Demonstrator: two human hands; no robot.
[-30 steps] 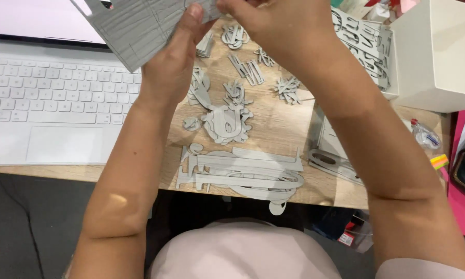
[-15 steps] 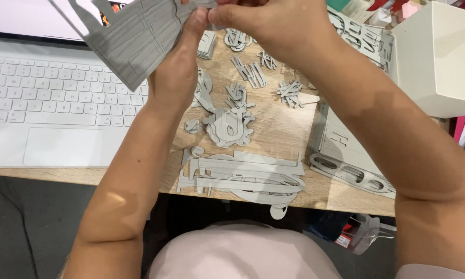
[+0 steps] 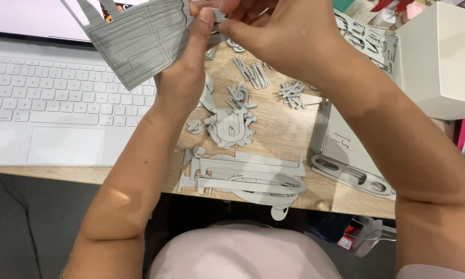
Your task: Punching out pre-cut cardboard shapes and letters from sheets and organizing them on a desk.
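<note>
- The white laptop fills the left of the wooden desk, its front edge close to the desk's front edge.
- The grey cut-out panel hangs tilted above the keyboard's right end, its top running out of view.
- The left hand pinches the panel's right edge, thumb pressed on it.
- The right hand meets it there, fingers closed on a small grey piece at that edge.
- Below the hands lie loose grey pieces; the long flat pieces reach past the front edge.
- A bare patch of wood lies between them and the grey sheet frame.
- A white box blocks the right.
- Since half a second ago, the panel has tilted slightly and the hands sit higher in view.
</note>
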